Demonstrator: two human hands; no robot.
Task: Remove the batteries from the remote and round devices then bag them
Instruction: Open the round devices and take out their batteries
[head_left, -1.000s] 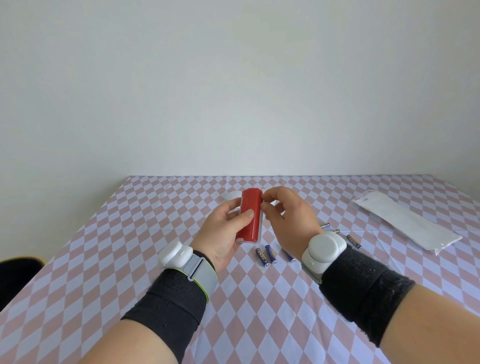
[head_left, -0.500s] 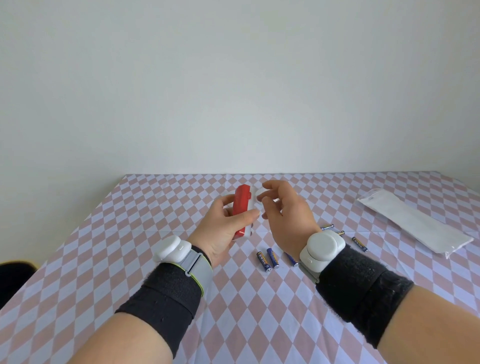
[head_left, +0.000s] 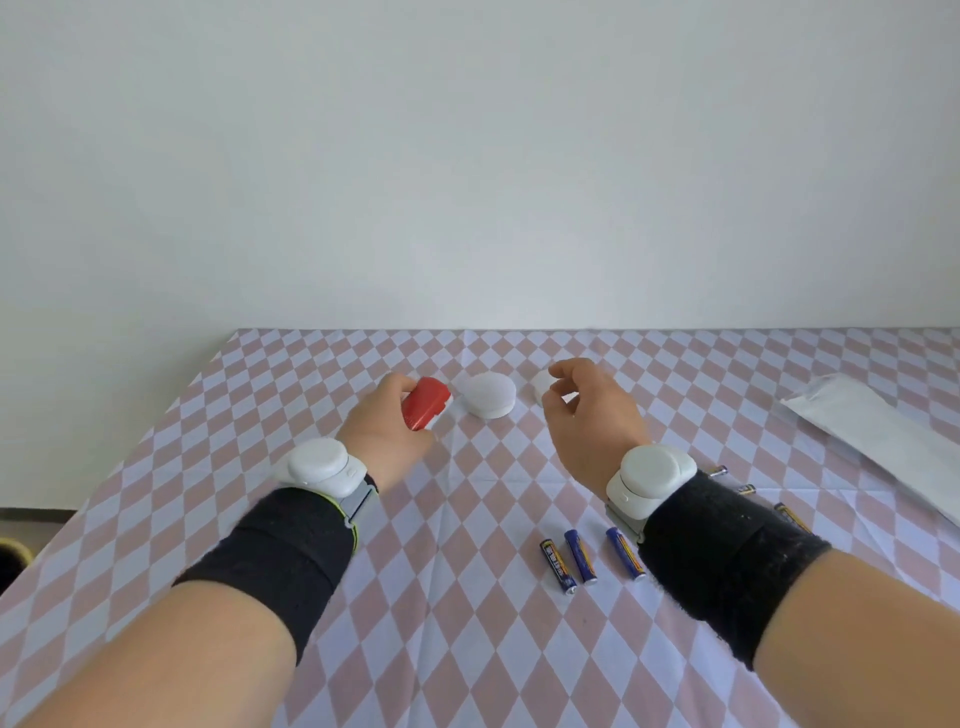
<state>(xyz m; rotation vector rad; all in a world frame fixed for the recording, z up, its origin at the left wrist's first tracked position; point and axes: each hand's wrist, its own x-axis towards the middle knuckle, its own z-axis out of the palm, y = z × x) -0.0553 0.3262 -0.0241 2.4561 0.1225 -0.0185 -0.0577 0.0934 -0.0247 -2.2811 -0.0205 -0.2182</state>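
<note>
My left hand (head_left: 382, 434) grips the red remote (head_left: 426, 402) low over the table, left of a white round device (head_left: 488, 396). A second white round device (head_left: 540, 383) lies partly hidden behind the fingers of my right hand (head_left: 592, 421). That hand hovers beside it with loosely curled fingers and holds nothing. Three blue batteries (head_left: 581, 556) lie side by side on the checked cloth near my right wrist. Several more batteries (head_left: 747, 488) lie to the right, partly hidden by my right forearm.
A flat clear plastic bag (head_left: 883, 447) lies at the right edge of the table. The checked tablecloth (head_left: 457, 597) covers the table, whose left edge runs diagonally at the left. A plain wall stands behind.
My left hand has lowered the red remote down and to the left, toward the table. My right hand has come off the remote and moved right, to the second round device.
</note>
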